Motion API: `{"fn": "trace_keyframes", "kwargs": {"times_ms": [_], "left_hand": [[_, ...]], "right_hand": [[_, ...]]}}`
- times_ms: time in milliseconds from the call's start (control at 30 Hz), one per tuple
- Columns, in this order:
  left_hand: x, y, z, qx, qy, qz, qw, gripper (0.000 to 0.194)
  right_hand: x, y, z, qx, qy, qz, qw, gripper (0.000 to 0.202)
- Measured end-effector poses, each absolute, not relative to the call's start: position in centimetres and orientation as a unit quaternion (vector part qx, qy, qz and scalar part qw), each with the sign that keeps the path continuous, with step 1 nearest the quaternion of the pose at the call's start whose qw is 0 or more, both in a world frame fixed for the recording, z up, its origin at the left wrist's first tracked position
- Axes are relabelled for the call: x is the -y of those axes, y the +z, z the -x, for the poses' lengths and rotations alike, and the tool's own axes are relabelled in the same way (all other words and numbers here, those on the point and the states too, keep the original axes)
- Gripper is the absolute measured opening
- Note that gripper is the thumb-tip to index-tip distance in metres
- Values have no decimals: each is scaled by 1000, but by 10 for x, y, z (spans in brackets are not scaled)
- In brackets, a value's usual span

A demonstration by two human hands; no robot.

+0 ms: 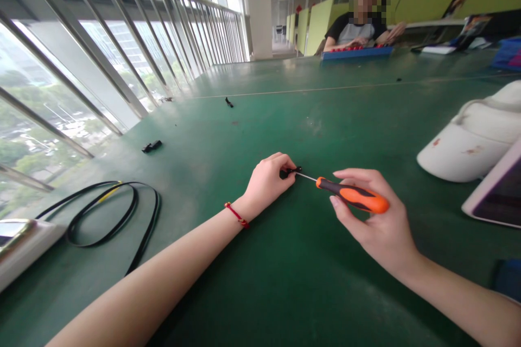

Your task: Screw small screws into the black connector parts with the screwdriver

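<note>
Left hand pinches small black part low over table; likely light, stiff, easy to drop, so grip its sides. Right hand half-curled round screwdriver, tip at part; chunky handle looks grippy, hold there.

We hold a small black part pinched in our left hand over the green table. Our right hand has the orange-and-black screwdriver — its shaft reaches to the black part. On our left lie a looped black cable and a black piece; on our right, a white container sits near a pale-framed device. Across the table, a person sits behind a blue tray — red items inside.
</note>
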State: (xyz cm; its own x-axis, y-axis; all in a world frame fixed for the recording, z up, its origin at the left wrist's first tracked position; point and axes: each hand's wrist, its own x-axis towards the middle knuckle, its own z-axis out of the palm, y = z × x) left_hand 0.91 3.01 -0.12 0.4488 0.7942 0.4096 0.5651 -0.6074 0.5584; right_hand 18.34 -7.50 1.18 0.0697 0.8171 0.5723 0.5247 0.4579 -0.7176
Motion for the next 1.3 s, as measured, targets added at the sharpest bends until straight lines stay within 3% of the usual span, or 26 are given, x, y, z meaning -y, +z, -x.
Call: {"fn": "trace_keyframes", "kwargs": {"times_ms": [67,200,367,533,667,900,1300], "left_hand": [[-31,-2,-9,-407,333,-834,169,9],[-32,-3,-8,-408,335,-833,163,10],[-31,-2,-9,-410,334,-832,166,10],[-31,-1,-8,-425,332,-824,172,11],[-33,1,-7,-466,325,-804,173,8],[-35,2,-6,-473,331,-793,196,12],[-34,-1,-5,-470,325,-805,160,12]], "right_hand": [[75,12,-184,672,134,499,530,29],[74,11,-184,687,166,517,483,12],[74,11,-183,667,166,503,524,36],[76,13,-186,689,153,504,498,5],[72,14,-188,643,161,521,538,11],[62,9,-190,599,273,573,489,14],[62,9,-188,600,298,569,476,17]]}}
